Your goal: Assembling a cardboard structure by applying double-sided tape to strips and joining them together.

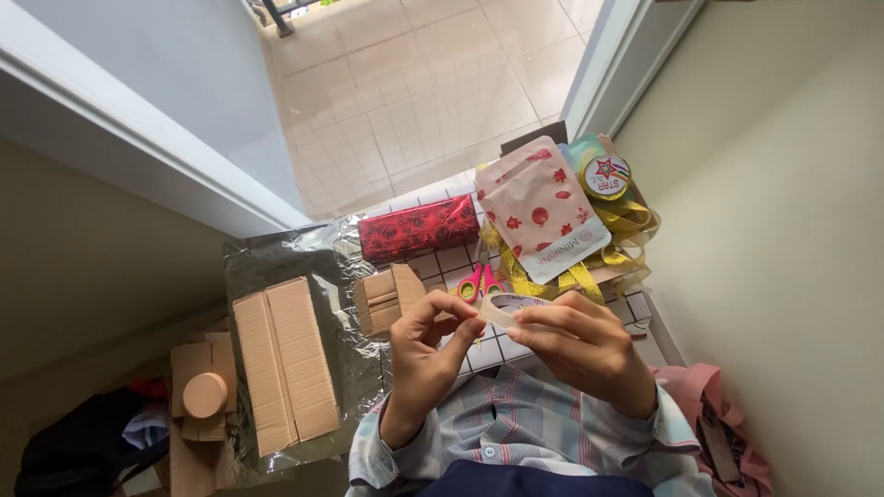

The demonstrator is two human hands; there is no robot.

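Observation:
My right hand grips a roll of clear tape close to my chest. My left hand meets it from the left, thumb and fingertips pinching at the roll's edge. Both hands hover over a white checked mat. Just beyond the roll lie pink-handled scissors. A small cardboard box sits left of my left hand, and a long cardboard box rests on silver wrapping foil further left.
A box wrapped in red rose-patterned foil lies at the far side. A pink pouch with red prints, a ribbon spool and loose gold ribbon are at the right. More cardboard pieces and a black bag lie left.

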